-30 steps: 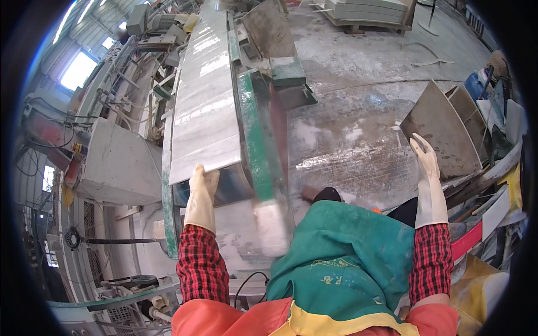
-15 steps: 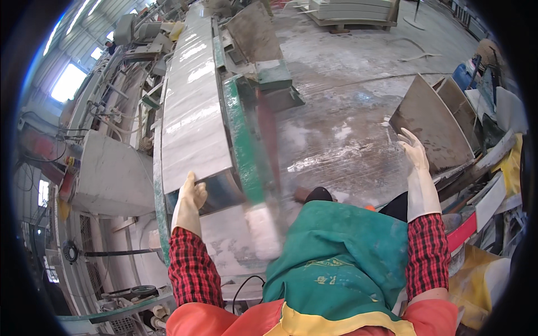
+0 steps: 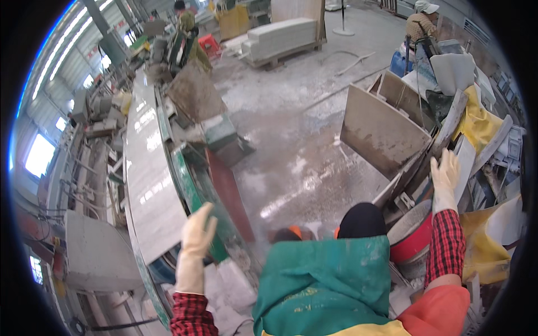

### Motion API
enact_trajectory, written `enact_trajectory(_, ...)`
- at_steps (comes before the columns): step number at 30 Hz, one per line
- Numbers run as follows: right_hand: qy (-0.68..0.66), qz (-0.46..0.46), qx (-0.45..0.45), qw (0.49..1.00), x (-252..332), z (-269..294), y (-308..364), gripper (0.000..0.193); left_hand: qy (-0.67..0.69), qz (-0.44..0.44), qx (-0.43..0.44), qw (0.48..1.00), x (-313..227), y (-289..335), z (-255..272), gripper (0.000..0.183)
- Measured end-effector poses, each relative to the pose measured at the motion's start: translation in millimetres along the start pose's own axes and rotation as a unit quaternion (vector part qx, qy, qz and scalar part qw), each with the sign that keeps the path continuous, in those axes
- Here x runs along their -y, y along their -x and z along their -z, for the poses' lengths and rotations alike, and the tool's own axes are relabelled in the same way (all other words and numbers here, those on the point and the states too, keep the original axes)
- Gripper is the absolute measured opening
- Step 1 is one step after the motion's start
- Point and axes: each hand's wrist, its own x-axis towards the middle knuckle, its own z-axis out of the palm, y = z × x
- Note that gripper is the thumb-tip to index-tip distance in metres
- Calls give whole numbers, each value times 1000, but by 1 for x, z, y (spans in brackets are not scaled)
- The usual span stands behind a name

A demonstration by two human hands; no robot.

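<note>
My left hand point(image 3: 196, 239), in a cream rubber glove, is raised beside the near end of a pale, glossy stone slab point(image 3: 157, 215). Its fingers are apart and hold nothing. The slab lies on a long conveyor line, with a green metal rail point(image 3: 189, 178) along its right side. Over on the right, my right hand point(image 3: 445, 175), gloved the same way, is open with fingers stretched out. It is nearest to a white board point(image 3: 464, 168) leaning among scrap; whether it touches the board I cannot tell. A green apron point(image 3: 330, 274) covers my lap.
Brown panels point(image 3: 381, 131) lean upright at the right, beside a red-sided round tub point(image 3: 417, 235). White slabs point(image 3: 283, 39) are stacked on a pallet farther off. Two other people point(image 3: 423, 25) are in the background. The concrete floor point(image 3: 280, 162) looks wet.
My left hand has come off the slab's near end and lifted. The view has turned right, and my right hand now reaches beside the leaning boards. Both feet show more.
</note>
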Motion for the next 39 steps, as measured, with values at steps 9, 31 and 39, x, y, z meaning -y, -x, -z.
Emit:
enact_trajectory(9,27,-227,175,958,-21,-6,37,62,-134,-2,35,990,-10,-20,-61,42)
enact_trajectory(31,-33,-440,231,867,5,57,70,68,-45,-26,-34,998,3,-12,-72,29)
enact_trajectory(39,-39,-451,285,845,27,76,67,83,-18,-16,-34,999,10,-9,-66,23)
